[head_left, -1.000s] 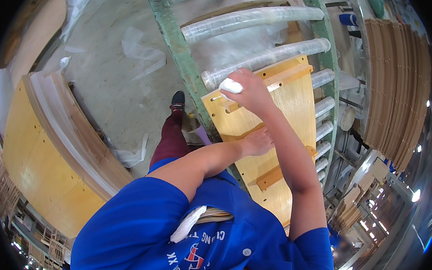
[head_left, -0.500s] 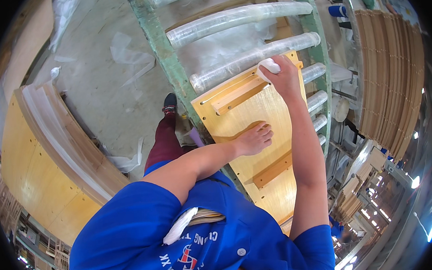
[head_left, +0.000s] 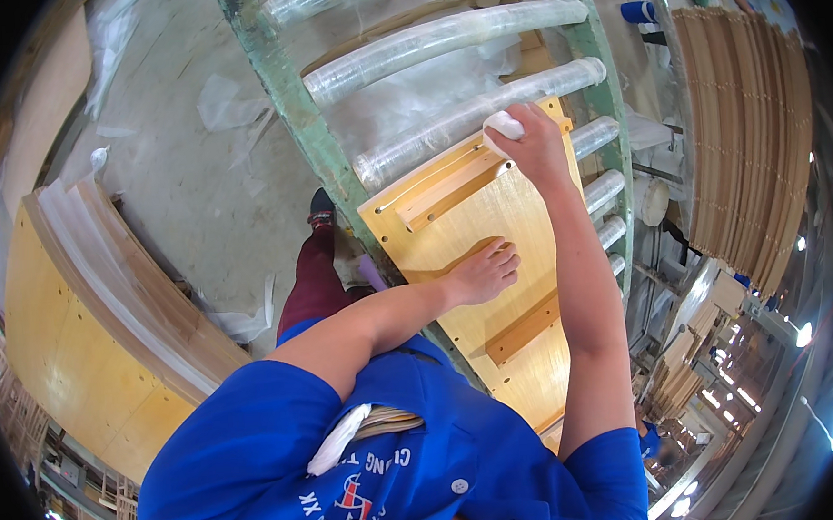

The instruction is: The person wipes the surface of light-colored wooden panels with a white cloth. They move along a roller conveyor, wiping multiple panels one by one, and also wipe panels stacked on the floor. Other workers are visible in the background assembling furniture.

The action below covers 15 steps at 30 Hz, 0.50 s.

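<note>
Head cam: glossy yel. panel (head_left: 521, 217), holed, w/ battens (head_left: 526, 328); R hand (head_left: 536, 148) clenched on white wad (head_left: 502, 129), L hand (head_left: 484, 274) unclenched.

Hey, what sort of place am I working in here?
Probably a woodworking or furniture workshop: a wooden panel with screwless-looking holes lies on a green frame with plastic-wrapped bars, and more yellowish panels are stacked at the left.

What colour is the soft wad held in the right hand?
The wad in the right hand is white; the head view shows it.
</note>
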Available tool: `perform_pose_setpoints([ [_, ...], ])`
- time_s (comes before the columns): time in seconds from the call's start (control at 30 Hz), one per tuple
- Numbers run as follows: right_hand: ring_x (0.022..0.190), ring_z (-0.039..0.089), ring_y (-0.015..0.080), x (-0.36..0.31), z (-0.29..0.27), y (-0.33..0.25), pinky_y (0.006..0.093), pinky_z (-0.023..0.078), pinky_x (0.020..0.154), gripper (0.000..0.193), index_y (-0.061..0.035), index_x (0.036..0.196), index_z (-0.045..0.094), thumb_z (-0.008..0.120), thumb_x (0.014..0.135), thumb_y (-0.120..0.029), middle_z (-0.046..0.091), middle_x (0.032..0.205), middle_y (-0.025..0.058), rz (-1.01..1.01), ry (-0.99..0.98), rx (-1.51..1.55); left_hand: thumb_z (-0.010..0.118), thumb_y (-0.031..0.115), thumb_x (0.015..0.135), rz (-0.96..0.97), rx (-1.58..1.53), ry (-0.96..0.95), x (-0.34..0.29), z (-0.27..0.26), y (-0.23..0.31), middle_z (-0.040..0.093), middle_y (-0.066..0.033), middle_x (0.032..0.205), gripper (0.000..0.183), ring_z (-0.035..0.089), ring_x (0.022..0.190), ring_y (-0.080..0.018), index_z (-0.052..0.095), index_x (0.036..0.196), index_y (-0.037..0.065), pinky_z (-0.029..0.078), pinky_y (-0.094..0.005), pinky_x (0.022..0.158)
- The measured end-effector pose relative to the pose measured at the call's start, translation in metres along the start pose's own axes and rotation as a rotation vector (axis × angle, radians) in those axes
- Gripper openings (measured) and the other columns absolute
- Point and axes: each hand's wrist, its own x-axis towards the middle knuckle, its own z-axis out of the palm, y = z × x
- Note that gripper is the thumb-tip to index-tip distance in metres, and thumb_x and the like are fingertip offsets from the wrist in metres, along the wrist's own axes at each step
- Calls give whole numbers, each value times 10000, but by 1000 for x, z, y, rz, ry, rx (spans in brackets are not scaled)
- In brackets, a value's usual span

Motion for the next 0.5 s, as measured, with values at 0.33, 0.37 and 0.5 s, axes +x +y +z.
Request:
perform_pose_setpoints([
  [0.33, 791, 575, 347, 29, -38, 56, 421, 452, 690, 259, -54, 873, 616, 710, 740, -257, 580, 819, 156, 68, 167, -193, 446, 186, 875, 6, -39, -92, 3, 0, -1, 466, -115, 1282, 285, 332, 1290, -300, 557, 1104, 59, 205, -481, 1094],
  [0.37, 793, 576, 347, 31, -42, 62, 422, 453, 693, 266, -54, 875, 616, 709, 740, -263, 581, 821, 157, 78, 191, -207, 442, 186, 877, 8, -50, -107, 4, -1, -1, 462, -116, 1287, 288, 328, 1294, -302, 556, 1109, 59, 199, -483, 1096],
  [0.5, 805, 579, 349, 39, -51, 81, 426, 457, 707, 283, -52, 883, 615, 701, 741, -281, 589, 837, 161, 124, 271, -246, 426, 182, 886, 10, -70, -143, 4, -4, -1, 449, -118, 1307, 296, 315, 1304, -307, 553, 1124, 61, 182, -488, 1102],
])
